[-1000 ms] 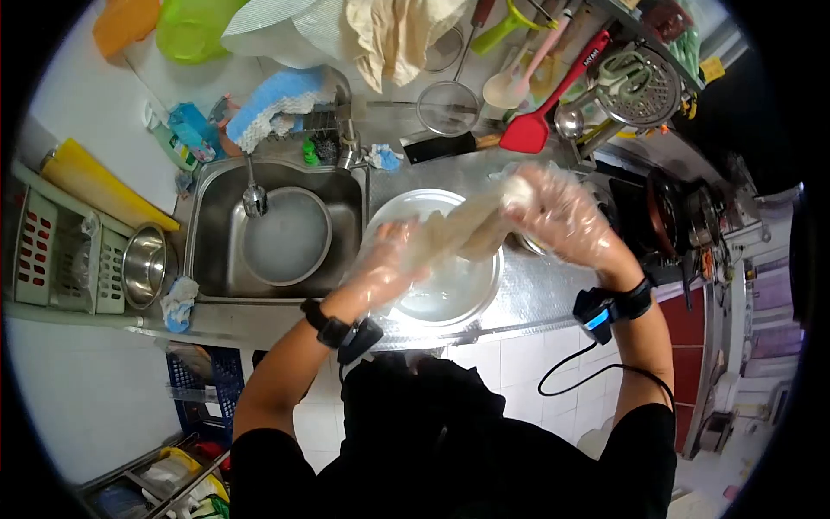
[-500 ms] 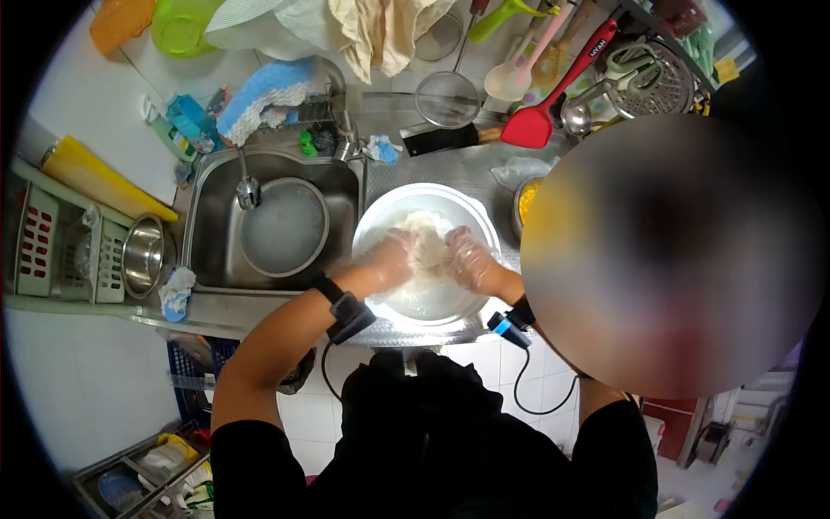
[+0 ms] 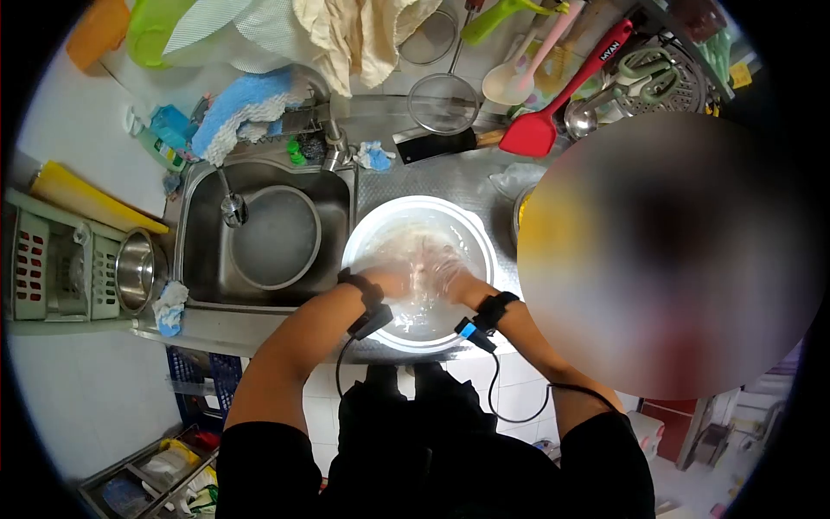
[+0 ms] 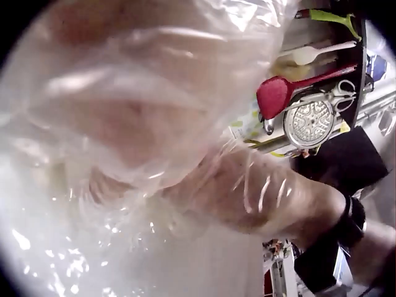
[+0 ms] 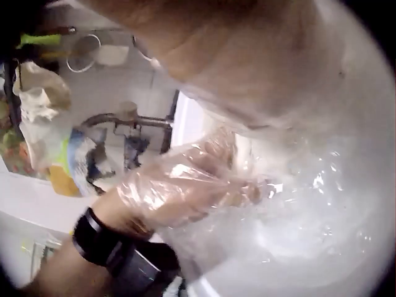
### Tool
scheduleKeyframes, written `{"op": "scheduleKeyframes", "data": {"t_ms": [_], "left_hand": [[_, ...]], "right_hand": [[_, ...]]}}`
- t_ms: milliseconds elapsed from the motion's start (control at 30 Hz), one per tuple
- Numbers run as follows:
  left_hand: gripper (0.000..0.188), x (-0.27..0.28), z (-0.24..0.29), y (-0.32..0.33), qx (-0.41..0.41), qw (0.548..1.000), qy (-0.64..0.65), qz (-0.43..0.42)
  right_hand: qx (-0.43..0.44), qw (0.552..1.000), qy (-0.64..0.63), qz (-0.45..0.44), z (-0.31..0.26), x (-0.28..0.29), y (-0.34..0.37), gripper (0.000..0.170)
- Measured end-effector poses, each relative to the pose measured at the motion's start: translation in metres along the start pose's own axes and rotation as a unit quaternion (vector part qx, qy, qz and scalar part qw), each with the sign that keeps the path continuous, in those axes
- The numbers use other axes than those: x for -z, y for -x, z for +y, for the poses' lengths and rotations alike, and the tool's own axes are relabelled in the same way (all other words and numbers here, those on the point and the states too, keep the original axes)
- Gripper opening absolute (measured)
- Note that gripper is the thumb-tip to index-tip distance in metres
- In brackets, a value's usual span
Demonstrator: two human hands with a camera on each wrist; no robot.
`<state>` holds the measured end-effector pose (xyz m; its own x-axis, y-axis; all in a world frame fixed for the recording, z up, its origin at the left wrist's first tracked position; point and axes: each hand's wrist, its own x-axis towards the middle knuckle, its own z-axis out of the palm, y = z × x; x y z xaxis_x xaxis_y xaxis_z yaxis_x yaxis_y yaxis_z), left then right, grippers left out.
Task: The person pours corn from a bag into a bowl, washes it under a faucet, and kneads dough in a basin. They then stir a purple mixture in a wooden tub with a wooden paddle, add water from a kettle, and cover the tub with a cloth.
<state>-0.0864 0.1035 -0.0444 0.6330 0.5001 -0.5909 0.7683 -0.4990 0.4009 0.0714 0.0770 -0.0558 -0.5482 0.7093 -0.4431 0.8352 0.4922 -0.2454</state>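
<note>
A white basin (image 3: 485, 259) of cloudy water stands on the counter, with both hands low inside it, in clear plastic gloves. Between them is a wet, pale cloth (image 3: 420, 270), mostly hidden and blurred. From the left side, the left hand (image 3: 391, 281) grips it; the right wrist view shows this hand (image 5: 192, 182) with curled fingers against the pale cloth (image 5: 247, 151). The right hand (image 3: 447, 270) holds the cloth from the other side, close to the left. In the left wrist view the right hand (image 4: 229, 185) is partly covered by the left hand (image 4: 142, 93).
Left of the basin is a sink (image 3: 203, 285) holding a round pan (image 3: 275, 238) of cloudy water. Behind lie a cleaver (image 3: 437, 145) and a red spatula (image 3: 529, 134). A steel bowl (image 3: 137, 270) stands far left. A blurred disc covers the right side.
Both hands came down into the basin from above with the pale cloth, the right one moving left. Since half a second ago they have drawn closer together and the cloth sits lower.
</note>
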Motion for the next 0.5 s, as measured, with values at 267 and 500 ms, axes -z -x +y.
{"op": "scheduleKeyframes", "data": {"t_ms": [267, 500], "left_hand": [[0.049, 0.056, 0.022, 0.076, -0.084, 0.938, 0.315, 0.117], [0.046, 0.081, 0.02, 0.11, -0.118, 0.887, 0.432, 0.114]], "right_hand": [[0.109, 0.914, -0.318, 0.226, -0.053, 0.161, 0.094, 0.028], [0.057, 0.902, -0.255, 0.345, -0.055, 0.222, 0.145, 0.019]]}}
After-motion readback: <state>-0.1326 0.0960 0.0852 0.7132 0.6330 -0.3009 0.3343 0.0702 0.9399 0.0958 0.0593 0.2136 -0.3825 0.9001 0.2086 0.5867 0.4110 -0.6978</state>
